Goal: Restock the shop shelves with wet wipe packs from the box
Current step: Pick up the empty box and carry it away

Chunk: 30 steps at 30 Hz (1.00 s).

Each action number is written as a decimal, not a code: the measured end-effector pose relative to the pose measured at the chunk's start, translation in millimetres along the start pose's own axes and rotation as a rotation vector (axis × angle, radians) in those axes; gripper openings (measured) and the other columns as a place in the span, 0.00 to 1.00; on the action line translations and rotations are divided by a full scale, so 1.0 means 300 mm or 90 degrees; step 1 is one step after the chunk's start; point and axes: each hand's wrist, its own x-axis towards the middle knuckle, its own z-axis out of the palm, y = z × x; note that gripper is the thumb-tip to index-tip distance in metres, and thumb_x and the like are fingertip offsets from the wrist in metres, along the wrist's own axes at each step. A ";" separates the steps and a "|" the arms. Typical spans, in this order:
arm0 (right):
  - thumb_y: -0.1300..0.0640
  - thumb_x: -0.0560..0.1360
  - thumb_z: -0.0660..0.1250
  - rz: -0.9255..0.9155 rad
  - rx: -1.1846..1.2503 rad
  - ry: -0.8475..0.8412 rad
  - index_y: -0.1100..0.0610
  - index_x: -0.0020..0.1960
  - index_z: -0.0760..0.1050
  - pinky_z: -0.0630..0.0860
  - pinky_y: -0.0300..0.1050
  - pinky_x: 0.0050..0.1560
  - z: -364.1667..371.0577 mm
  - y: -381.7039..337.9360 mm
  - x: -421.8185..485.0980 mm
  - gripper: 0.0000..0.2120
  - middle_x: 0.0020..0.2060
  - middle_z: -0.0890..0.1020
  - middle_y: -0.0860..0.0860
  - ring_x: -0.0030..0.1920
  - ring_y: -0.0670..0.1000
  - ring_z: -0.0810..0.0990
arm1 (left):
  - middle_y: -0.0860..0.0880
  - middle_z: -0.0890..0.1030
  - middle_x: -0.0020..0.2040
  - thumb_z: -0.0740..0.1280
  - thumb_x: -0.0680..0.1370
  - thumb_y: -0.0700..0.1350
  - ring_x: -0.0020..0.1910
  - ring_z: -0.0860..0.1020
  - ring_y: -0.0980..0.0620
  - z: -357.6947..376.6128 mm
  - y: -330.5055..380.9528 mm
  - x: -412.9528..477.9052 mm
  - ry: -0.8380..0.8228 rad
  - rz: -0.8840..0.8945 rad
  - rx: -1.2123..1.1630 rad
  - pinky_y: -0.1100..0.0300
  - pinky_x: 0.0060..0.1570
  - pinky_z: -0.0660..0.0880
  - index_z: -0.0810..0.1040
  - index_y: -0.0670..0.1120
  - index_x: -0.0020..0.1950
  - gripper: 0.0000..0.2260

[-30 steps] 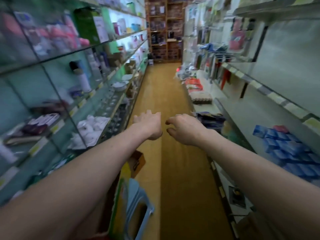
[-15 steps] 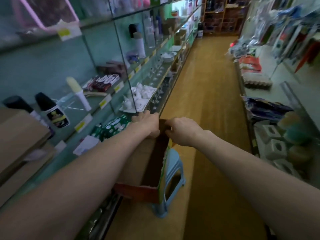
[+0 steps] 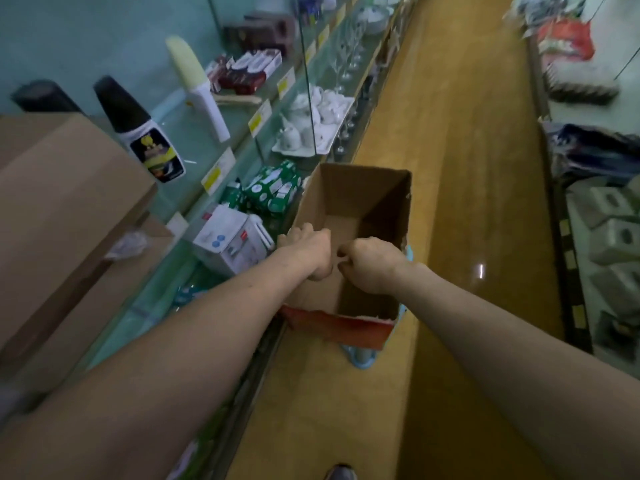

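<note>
Head view, read from the left: a large closed carton [image 3: 65, 202] fills the near end of the glass shelf [image 3: 239, 133], with a black-capped bottle [image 3: 138, 129] and a pale white bottle [image 3: 199, 88] standing beyond it. One level lower, just left of the open box, lie green packs [image 3: 273, 188] and a white packaged item [image 3: 232, 244]; the green ones look like wet wipe packs already shelved, though the print is too soft to read.

The left hand [image 3: 310, 249] is curled into a loose fist over the left rim of the cardboard box [image 3: 349, 237], knuckles up. The right hand [image 3: 372, 265], just beside it and nearly touching, is also curled, fingertips drawn in as if pinching something small. I cannot tell whether either hand actually holds anything; nothing shows between the fingers.

The box sits on a light blue stool [image 3: 360, 358] in the aisle, touching the shelf edge. Its visible floor is bare brown cardboard, and no packs show inside. By that evidence the restocking seems close to finished, with perhaps only the last items or the empty box left to deal with.

The near inner corner of the box is hidden beneath both hands and wrists, so a remaining pack there cannot be ruled out. The right-hand shelves [image 3: 602, 209] are blurred, and their grey goods are hard to identify.
</note>
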 end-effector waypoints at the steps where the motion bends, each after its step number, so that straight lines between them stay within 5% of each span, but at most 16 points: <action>1: 0.51 0.79 0.58 0.006 0.003 -0.010 0.54 0.62 0.75 0.75 0.52 0.55 0.032 -0.011 0.015 0.15 0.56 0.80 0.55 0.57 0.58 0.77 | 0.41 0.61 0.73 0.65 0.79 0.48 0.72 0.62 0.39 0.028 -0.015 0.013 -0.010 0.001 -0.002 0.46 0.64 0.65 0.60 0.48 0.75 0.27; 9: 0.48 0.77 0.60 0.044 0.009 -0.115 0.51 0.67 0.71 0.74 0.53 0.59 0.264 -0.046 0.075 0.19 0.60 0.78 0.54 0.60 0.57 0.76 | 0.42 0.63 0.73 0.67 0.77 0.49 0.71 0.63 0.40 0.255 -0.074 0.070 -0.068 0.011 -0.029 0.46 0.65 0.66 0.60 0.49 0.76 0.30; 14: 0.45 0.78 0.60 0.060 0.023 -0.160 0.52 0.63 0.74 0.78 0.52 0.54 0.361 -0.045 0.092 0.18 0.54 0.81 0.51 0.52 0.54 0.79 | 0.42 0.65 0.72 0.67 0.76 0.47 0.70 0.65 0.39 0.356 -0.076 0.113 -0.098 0.024 -0.025 0.44 0.67 0.67 0.61 0.50 0.76 0.30; 24: 0.58 0.79 0.62 0.097 0.015 -0.176 0.54 0.57 0.77 0.70 0.44 0.42 0.442 -0.025 0.107 0.09 0.43 0.76 0.50 0.43 0.51 0.75 | 0.45 0.76 0.63 0.67 0.77 0.47 0.64 0.71 0.43 0.465 -0.065 0.157 -0.112 0.040 0.066 0.46 0.63 0.64 0.74 0.48 0.66 0.17; 30: 0.61 0.78 0.61 0.099 0.003 -0.143 0.55 0.56 0.77 0.72 0.45 0.43 0.323 -0.013 0.072 0.10 0.51 0.80 0.53 0.51 0.54 0.79 | 0.46 0.79 0.55 0.65 0.79 0.44 0.57 0.76 0.45 0.367 -0.060 0.122 -0.019 0.067 0.075 0.51 0.54 0.69 0.77 0.48 0.57 0.08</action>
